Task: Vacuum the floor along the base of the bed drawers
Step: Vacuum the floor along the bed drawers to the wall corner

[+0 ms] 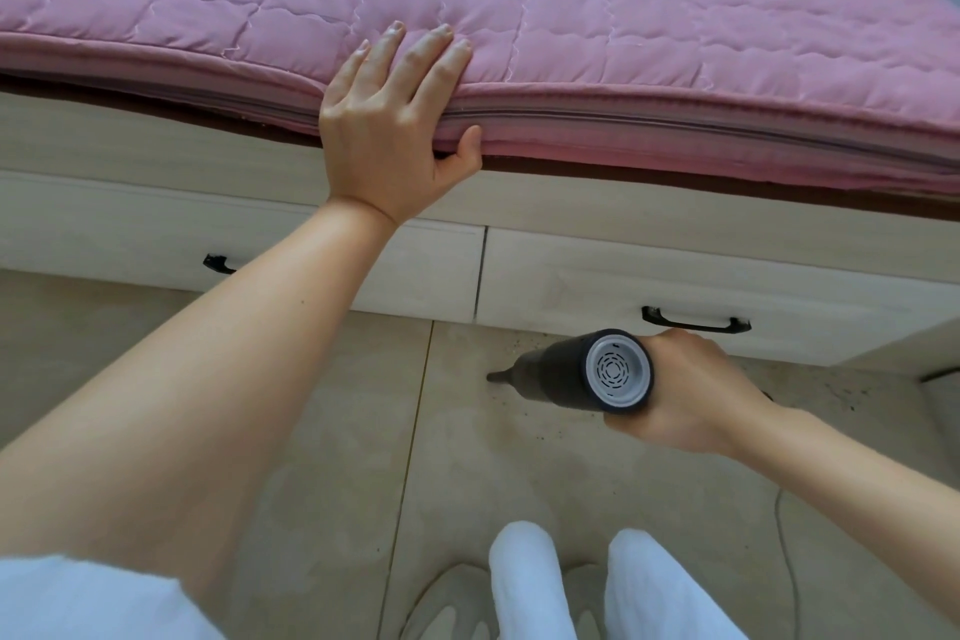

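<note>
Below, two drawers point(675, 286); right hand point(691, 395) grips one vacuum point(587, 372), nozzle seemingly floorward.

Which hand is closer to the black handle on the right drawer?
Right. The right hand, gripping the handheld vacuum, sits just below the right drawer handle. The left hand rests on the pink mattress edge, up and left.

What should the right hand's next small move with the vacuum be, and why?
Probably sweep the handheld vacuum rightward along the drawer base. The right hand holds it with its nozzle low over the floor tile, and dark specks lie below the right drawer, while the left hand rests on the mattress.
</note>
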